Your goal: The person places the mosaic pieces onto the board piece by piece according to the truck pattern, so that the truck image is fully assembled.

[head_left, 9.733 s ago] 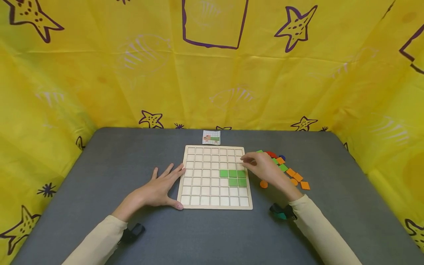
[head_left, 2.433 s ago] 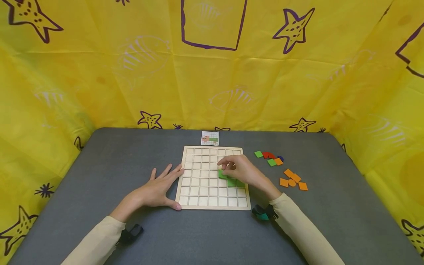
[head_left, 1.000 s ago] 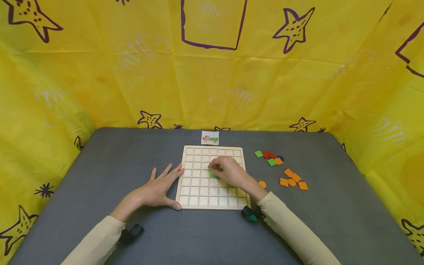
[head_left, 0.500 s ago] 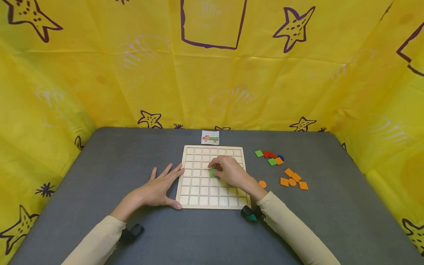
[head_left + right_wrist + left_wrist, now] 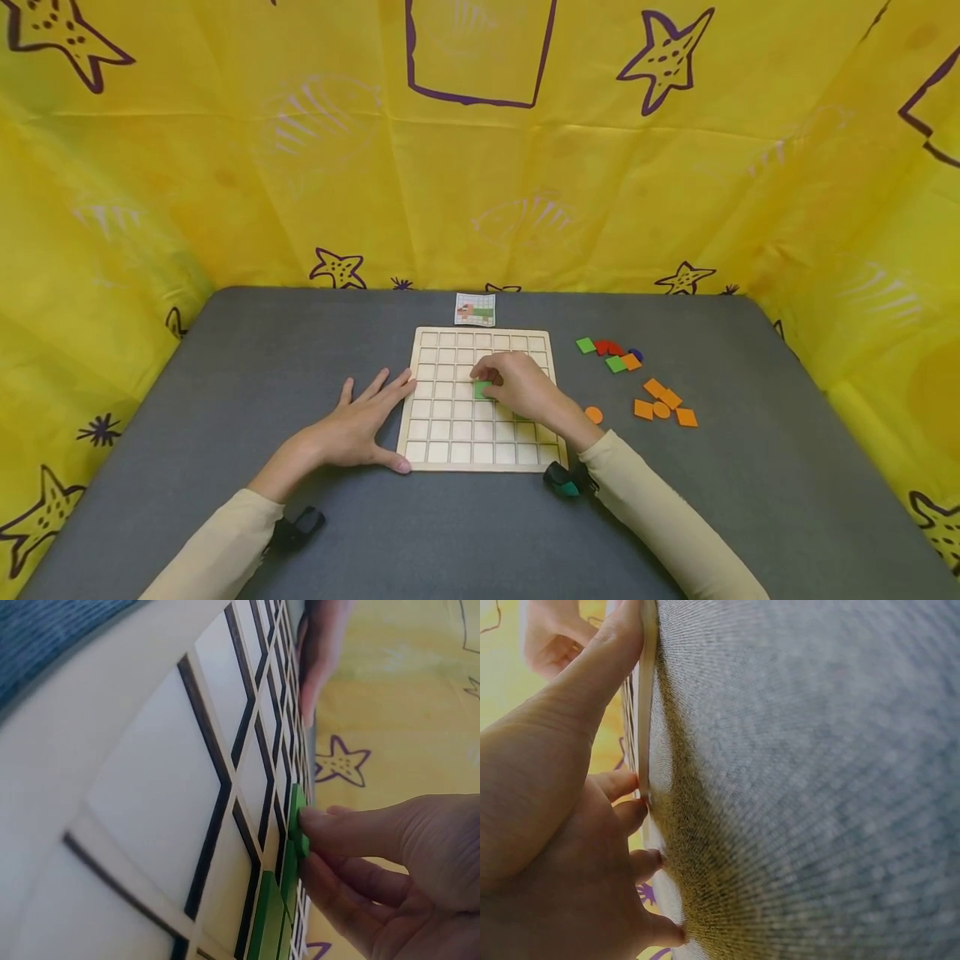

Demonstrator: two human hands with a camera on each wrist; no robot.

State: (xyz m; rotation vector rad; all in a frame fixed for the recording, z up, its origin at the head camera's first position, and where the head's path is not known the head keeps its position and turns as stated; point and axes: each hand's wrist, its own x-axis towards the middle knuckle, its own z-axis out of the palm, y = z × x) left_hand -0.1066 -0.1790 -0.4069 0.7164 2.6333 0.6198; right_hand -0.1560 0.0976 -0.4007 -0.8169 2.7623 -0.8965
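A wooden grid board [image 5: 441, 453] lies on the table, with square cells. My left hand [image 5: 352, 427] rests at its left side with fingers spread, thumb and fingertips touching the board's edge. Over the middle of the board, my right hand [image 5: 519, 387] pinches a green square tile [image 5: 482, 390] at a cell. In the right wrist view the thumb presses that green tile [image 5: 298, 821], with the other fingers curled beside it. More green tiles [image 5: 267, 919] sit in cells close by, hidden under the right hand in the head view.
Right of the board lie loose green, red, blue and orange pieces [image 5: 670, 398]. One orange round piece [image 5: 593, 415] is near the right forearm. A small printed picture card [image 5: 475, 310] lies behind the board. Yellow patterned cloth [image 5: 480, 192] surrounds the grey table [image 5: 480, 533].
My right hand has moved left from the board's right edge to the middle, with a green tile now one cell further left. A green tile has left the pile. My left hand stays put.
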